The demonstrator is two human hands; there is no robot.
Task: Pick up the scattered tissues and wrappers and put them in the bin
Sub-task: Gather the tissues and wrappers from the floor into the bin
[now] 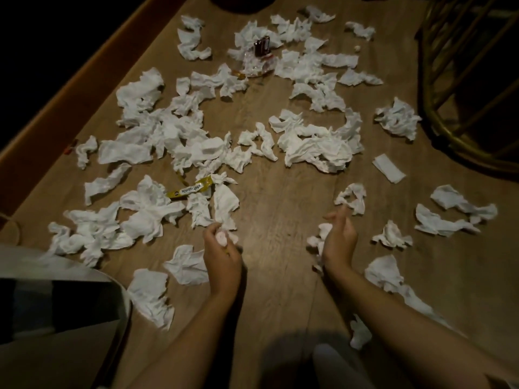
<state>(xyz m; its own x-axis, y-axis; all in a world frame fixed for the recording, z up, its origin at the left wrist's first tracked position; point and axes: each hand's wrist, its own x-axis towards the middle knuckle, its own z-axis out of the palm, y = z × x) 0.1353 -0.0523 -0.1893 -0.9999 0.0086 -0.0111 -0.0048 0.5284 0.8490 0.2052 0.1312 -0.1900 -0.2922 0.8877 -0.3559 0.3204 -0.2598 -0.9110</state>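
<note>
Bin (123, 301) beside scattered tissues (314, 144)

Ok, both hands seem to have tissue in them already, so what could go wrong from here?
1. The left hand and right hand each grip only a small wad of tissue; grabbing more may drop loose pieces back onto the floor.
2. The yellow wrapper lies partly under tissues and could be missed.
3. The dark wrapper and clear plastic sit far off among tissues, a long reach away in dim light.
</note>
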